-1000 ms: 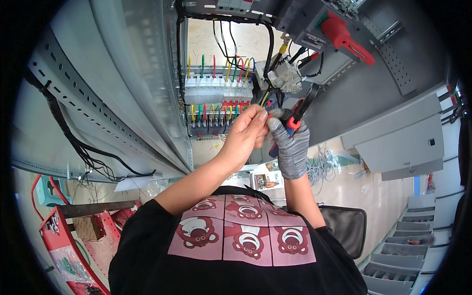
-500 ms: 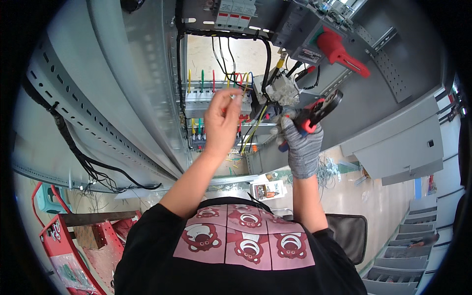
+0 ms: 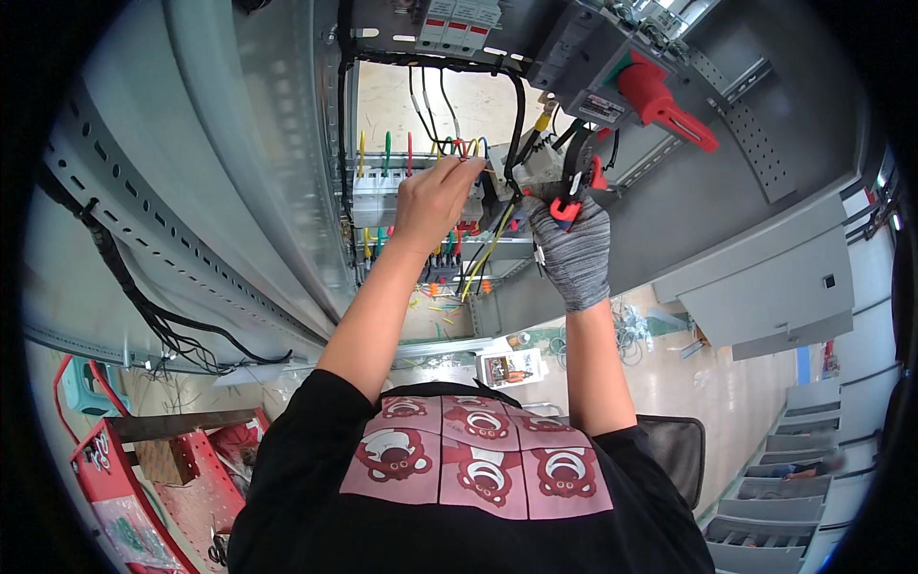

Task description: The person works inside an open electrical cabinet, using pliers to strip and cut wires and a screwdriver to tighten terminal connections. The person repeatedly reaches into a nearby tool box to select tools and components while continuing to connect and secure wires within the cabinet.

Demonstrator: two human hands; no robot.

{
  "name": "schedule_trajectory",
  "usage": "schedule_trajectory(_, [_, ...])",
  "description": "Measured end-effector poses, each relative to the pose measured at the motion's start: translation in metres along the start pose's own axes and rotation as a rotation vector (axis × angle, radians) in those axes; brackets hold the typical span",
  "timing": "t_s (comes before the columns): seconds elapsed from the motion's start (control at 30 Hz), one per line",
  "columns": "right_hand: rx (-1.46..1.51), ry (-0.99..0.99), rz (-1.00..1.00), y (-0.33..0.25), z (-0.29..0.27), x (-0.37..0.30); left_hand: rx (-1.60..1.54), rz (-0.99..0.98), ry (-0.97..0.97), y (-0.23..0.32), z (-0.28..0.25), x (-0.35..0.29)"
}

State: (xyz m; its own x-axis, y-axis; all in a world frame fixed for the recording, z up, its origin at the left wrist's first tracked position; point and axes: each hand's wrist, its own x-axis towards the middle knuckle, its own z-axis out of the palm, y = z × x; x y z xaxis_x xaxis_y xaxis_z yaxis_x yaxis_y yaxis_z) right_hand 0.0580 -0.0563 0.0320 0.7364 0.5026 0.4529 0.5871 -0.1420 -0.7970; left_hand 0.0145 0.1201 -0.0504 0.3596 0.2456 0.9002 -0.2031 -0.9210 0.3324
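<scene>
Both arms reach up into an open grey electrical cabinet. My bare left hand (image 3: pixel 432 199) pinches the ends of thin coloured wires (image 3: pixel 457 149) above a row of terminal blocks (image 3: pixel 382 196) with yellow, green and red leads. My right hand (image 3: pixel 574 251) wears a grey knit glove and grips a red-and-black hand tool like pliers (image 3: pixel 577 184), held up close to a small white component (image 3: pixel 537 165) and a yellow wire (image 3: pixel 492 244). About a hand's width separates the two hands.
A switch with a red handle (image 3: pixel 662 98) sits at upper right and grey breakers (image 3: pixel 459 17) at the top. A perforated cable duct (image 3: pixel 143 225) with black cables (image 3: pixel 167 330) runs along the left. A red tool case (image 3: pixel 158 474) stands at lower left, with grey panels (image 3: pixel 765 292) at right.
My left hand left the right hand's side and moved up and left to the coloured wires. My right hand rose with the tool toward the white component.
</scene>
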Motion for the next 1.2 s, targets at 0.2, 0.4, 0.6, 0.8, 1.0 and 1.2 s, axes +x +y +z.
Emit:
schedule_trajectory(0.2, [-0.043, -0.017, -0.036, 0.025, 0.001, 0.005, 0.157, 0.084, -0.120, 0.007, -0.004, -0.010])
schedule_trajectory(0.4, [-0.099, -0.110, 0.023, 0.021, 0.000, 0.009, -0.085, -0.059, 0.025, -0.004, 0.002, -0.017])
schedule_trajectory(0.6, [-0.124, -0.113, -0.014, 0.039, 0.004, 0.014, -0.072, -0.262, -0.166, -0.010, -0.010, -0.011])
schedule_trajectory(0.8, [-0.220, -0.114, 0.013, 0.031, 0.008, 0.024, -0.257, -0.059, -0.113, -0.010, -0.009, 0.008])
schedule_trajectory(1.0, [-0.169, -0.079, -0.045, 0.037, 0.005, 0.033, -0.237, -0.068, -0.163, -0.001, -0.014, 0.018])
schedule_trajectory(1.2, [-0.390, -0.102, -0.073, 0.007, 0.008, 0.036, -0.215, -0.093, -0.180, 0.000, -0.019, 0.020])
